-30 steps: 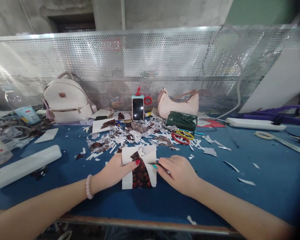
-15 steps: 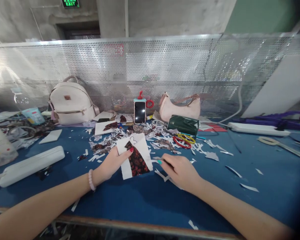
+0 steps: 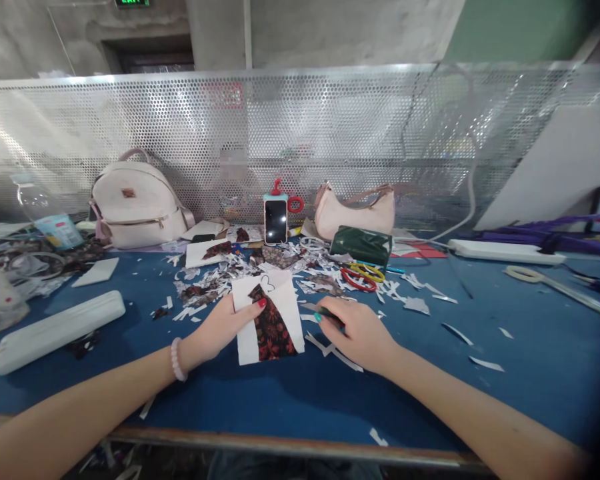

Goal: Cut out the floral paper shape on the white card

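Observation:
My left hand (image 3: pixel 219 328) grips a white card (image 3: pixel 246 340) by its left edge, thumb on top. On the card lies a dark dress-shaped piece of fabric (image 3: pixel 275 330) with a red floral pattern, under a small drawn outline. The card is held above the table. To its right, my right hand (image 3: pixel 363 332) is closed around a small knife (image 3: pixel 325 312) with a dark handle. Its grey blade points left toward the card's right edge, apparently a little apart from it. Thin white paper strips (image 3: pixel 347 360) lie below the right hand.
Paper and fabric scraps (image 3: pixel 203 287) cover the blue table's middle. Behind them stand a pale backpack (image 3: pixel 140 207), a phone (image 3: pixel 275 221) and a pale handbag (image 3: pixel 355 212). Red-and-yellow-handled scissors (image 3: pixel 363 277) lie beside a dark green pouch (image 3: pixel 363 245). A white power strip (image 3: pixel 60 330) lies left.
The card has dropped slightly and turned a little more upright. My right hand has shifted slightly, and the knife's dark handle and blade now show more clearly. The view has shifted a little.

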{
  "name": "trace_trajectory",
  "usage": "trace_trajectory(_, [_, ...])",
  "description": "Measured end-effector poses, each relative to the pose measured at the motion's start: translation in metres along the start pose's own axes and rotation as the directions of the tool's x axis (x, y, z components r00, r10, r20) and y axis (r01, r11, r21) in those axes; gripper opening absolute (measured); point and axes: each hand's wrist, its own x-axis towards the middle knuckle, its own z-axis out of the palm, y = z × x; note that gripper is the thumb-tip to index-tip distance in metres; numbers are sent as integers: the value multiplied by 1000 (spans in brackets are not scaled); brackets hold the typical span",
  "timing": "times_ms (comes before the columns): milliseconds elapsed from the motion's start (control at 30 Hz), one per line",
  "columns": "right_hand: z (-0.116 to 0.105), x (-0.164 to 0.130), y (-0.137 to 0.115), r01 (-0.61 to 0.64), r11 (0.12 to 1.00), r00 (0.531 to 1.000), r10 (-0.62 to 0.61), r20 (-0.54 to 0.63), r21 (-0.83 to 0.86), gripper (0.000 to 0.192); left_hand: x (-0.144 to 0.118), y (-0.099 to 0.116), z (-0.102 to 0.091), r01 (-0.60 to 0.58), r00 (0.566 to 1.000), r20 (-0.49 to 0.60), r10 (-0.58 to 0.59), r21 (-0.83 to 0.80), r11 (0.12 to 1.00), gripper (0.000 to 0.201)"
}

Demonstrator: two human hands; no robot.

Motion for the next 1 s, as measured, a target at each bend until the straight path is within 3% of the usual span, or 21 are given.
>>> trace_trajectory(500, [2,0,0,51,996,998,-48,36,-72,21,-3,1,3,33,998,62,-31,-27,999,51])
trace_trajectory(833, [3,-3,-5,149,961,988,-153,3,-231,20,-5,3,5,-22,1000,-2,22,122,992,46])
trace_trajectory(1000, [2,-3,-4,128,970,989,-141,-50,-205,24,-6,5,5,-30,1000,-1,30,120,992,46])
